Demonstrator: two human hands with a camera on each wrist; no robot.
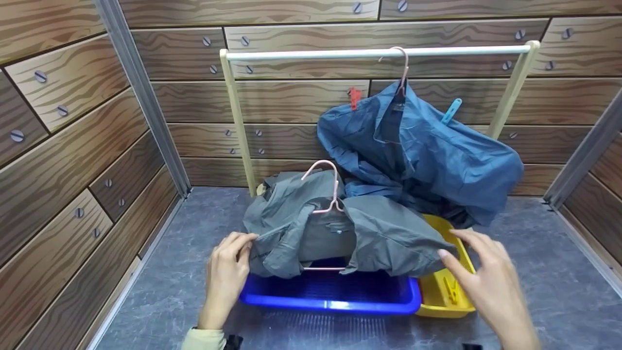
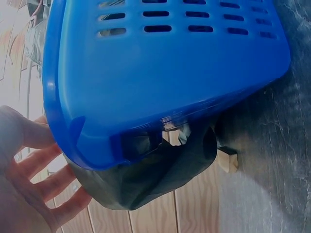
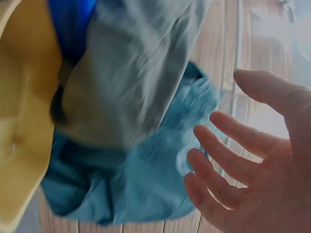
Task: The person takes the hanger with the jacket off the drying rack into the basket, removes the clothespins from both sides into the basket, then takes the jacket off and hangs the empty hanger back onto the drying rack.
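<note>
A grey shirt [image 1: 388, 233] on a pink hanger [image 1: 335, 189] lies over the blue basket [image 1: 330, 305], its collar open and the hook pointing up. At the shirt's left edge is my left hand [image 1: 227, 272], its fingertips touching or very near the cloth; in the left wrist view the fingers [image 2: 53, 184] are spread beside the basket's rim. My right hand [image 1: 495, 282] hovers by the shirt's right sleeve end, thumb and fingers apart. The right wrist view shows this hand [image 3: 262, 160] holding nothing, with a gap between it and the grey cloth.
Behind, a blue shirt [image 1: 452, 160] hangs from a rack's white rail [image 1: 311, 54], with a red clothespin [image 1: 355, 98] and a blue clothespin [image 1: 452, 111] on it. A yellow basket [image 1: 444, 311] holding a yellow clothespin [image 1: 451, 290] stands right of the blue basket. Wood-patterned walls surround the grey tabletop.
</note>
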